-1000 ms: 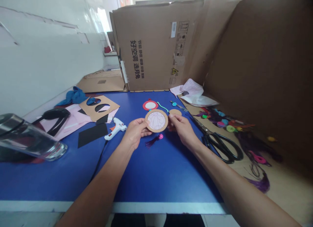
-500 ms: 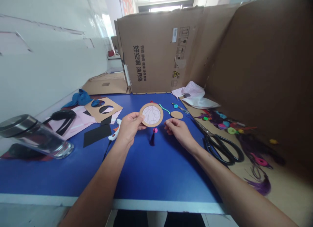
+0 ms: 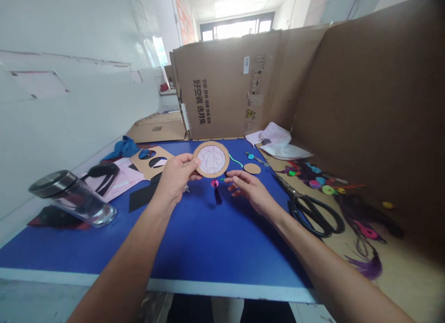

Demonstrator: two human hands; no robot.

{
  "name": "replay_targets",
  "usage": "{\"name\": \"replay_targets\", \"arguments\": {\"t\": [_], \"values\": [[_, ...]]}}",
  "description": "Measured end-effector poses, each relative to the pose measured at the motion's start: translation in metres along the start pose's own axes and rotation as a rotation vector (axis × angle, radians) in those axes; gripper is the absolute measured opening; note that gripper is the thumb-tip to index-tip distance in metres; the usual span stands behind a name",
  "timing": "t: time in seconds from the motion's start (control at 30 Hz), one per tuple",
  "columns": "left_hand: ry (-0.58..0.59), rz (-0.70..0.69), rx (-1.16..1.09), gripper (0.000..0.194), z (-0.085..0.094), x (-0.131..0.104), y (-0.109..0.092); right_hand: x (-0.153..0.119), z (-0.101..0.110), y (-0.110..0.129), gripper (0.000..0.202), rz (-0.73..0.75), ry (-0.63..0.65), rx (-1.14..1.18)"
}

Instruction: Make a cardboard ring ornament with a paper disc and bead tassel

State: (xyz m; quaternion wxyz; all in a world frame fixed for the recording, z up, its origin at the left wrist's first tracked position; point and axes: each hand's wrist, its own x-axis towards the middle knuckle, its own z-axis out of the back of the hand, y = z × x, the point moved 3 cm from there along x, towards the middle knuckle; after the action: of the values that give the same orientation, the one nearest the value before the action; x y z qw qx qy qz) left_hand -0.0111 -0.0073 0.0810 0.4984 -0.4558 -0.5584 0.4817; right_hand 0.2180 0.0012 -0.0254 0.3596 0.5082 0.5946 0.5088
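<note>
Shifted up and left, the disc (image 3: 211, 159) is pinched by the left hand (image 3: 177, 175), its tassel (image 3: 217, 194) hanging near the loosely unclenched right hand (image 3: 251, 187).

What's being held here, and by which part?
The left hand holds the round cardboard-rimmed disc by its left edge; whether the right hand holds anything can't be told.

The place seems to be a craft workspace at a blue table (image 3: 208, 249). At the table's right side lie black-handled scissors (image 3: 295, 193) and coloured beads (image 3: 315, 184); on its left, a cardboard sheet with round holes (image 3: 142, 165). Behind it stands a printed cardboard panel (image 3: 225, 96).
</note>
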Motion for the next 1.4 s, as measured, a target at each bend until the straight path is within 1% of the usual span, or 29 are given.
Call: {"name": "replay_targets", "arguments": {"t": [0.17, 0.33, 0.43, 0.6, 0.8, 0.93, 1.07, 1.4], "values": [[0.049, 0.037, -0.031, 0.031, -0.010, -0.005, -0.003, -0.006, -0.016, 0.001, 0.052, -0.100, 0.203, 0.276], [0.097, 0.051, -0.045, 0.031, -0.024, -0.005, 0.001, -0.009, -0.024, -0.001, 0.054, -0.176, 0.336, 0.354], [0.101, 0.053, -0.034, 0.031, -0.030, -0.003, 0.002, -0.011, -0.026, -0.001, 0.051, -0.193, 0.385, 0.391], [0.102, 0.041, -0.018, 0.031, -0.033, 0.001, -0.001, -0.010, -0.024, 0.002, 0.044, -0.174, 0.358, 0.416], [0.089, 0.027, -0.009, 0.031, -0.032, 0.004, -0.002, -0.010, -0.024, 0.006, 0.034, -0.140, 0.329, 0.449], [0.082, 0.025, -0.005, 0.033, -0.031, 0.005, -0.001, -0.009, -0.024, 0.004, 0.035, -0.133, 0.309, 0.439], [0.071, 0.025, 0.000, 0.031, -0.029, 0.005, 0.000, -0.008, -0.022, 0.002, 0.034, -0.124, 0.284, 0.438], [0.047, 0.019, 0.009, 0.030, -0.028, 0.006, 0.000, -0.007, -0.019, 0.004, 0.035, -0.140, 0.253, 0.477]]}}
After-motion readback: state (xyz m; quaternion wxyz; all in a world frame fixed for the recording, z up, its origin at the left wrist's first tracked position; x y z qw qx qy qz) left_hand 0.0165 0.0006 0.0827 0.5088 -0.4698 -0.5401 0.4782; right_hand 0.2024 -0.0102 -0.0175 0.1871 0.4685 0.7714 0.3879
